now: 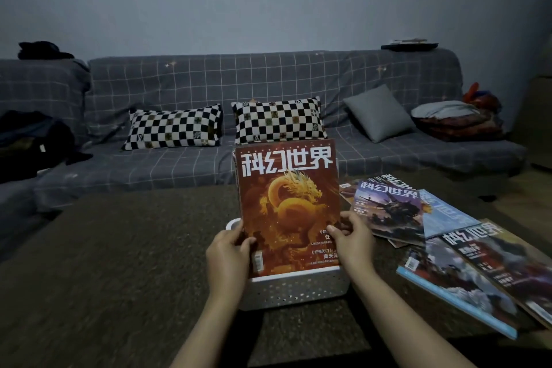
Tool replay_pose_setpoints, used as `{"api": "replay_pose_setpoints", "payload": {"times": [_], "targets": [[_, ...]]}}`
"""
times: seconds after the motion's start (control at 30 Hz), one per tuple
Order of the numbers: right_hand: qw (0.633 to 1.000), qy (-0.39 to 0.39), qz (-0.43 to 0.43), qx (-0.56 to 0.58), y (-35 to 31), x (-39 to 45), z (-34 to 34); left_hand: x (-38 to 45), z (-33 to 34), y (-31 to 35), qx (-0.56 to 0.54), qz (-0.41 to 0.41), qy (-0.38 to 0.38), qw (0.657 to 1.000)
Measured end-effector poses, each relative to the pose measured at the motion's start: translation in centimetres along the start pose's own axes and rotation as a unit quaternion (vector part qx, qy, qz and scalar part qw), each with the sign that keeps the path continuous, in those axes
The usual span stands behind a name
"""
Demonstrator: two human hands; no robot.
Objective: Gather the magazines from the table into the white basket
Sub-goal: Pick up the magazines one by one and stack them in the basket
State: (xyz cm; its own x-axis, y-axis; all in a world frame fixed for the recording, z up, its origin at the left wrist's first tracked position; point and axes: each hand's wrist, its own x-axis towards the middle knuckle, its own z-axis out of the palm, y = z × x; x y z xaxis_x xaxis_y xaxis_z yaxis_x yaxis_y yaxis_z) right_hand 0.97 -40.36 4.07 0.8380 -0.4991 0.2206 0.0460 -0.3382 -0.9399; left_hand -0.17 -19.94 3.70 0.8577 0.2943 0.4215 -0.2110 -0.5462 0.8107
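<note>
Red glossy dragon-cover magazine (286,206) upright in white perforated plastic basket (298,287). Clamped at both lower edges by left hand (228,254) and right hand (354,240).

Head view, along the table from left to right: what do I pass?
Left hand → red dragon magazine standing in the white basket → right hand → purple-cover magazine → light blue magazine

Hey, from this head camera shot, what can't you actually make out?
- Inside of the white perforated plastic basket: hidden by the upright red dragon-cover magazine, held by left hand and right hand.
- Lower magazines in the fanned pile: covered by upper ones.
- Nearest magazine: cut off by the right edge.
</note>
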Motion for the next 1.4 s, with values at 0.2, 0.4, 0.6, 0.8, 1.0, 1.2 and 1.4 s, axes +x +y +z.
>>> {"api": "replay_pose_setpoints", "payload": {"times": [0.2,0.4,0.6,0.8,1.0,1.2,1.4], "targets": [[0.998,0.046,-0.019,-0.050,0.8,-0.6,0.2,-0.5,0.1,-0.3,0.100,0.017,-0.012,0.995],[0.995,0.024,-0.040,-0.089,1.2,-1.4,0.2,-1.2,0.2,-0.2,0.123,0.009,-0.024,0.992],[0.996,0.029,-0.042,-0.075,0.9,-1.5,0.2,-1.3,0.1,0.3,0.136,0.017,-0.031,0.990],[0.990,-0.011,-0.037,-0.132,0.9,-2.0,0.0,-2.0,0.5,0.6,0.132,0.007,-0.037,0.991],[0.996,-0.008,-0.074,-0.054,1.1,-3.4,-1.9,-5.5,2.8,2.9,0.119,0.140,-0.010,0.983],[0.992,0.056,-0.102,-0.043,3.2,-3.9,-7.4,-8.6,7.5,6.2,0.126,0.309,-0.056,0.941],[0.983,0.132,-0.049,-0.115,7.4,-2.4,-15.3,-11.5,14.7,10.7,0.086,0.358,-0.179,0.912]]}}
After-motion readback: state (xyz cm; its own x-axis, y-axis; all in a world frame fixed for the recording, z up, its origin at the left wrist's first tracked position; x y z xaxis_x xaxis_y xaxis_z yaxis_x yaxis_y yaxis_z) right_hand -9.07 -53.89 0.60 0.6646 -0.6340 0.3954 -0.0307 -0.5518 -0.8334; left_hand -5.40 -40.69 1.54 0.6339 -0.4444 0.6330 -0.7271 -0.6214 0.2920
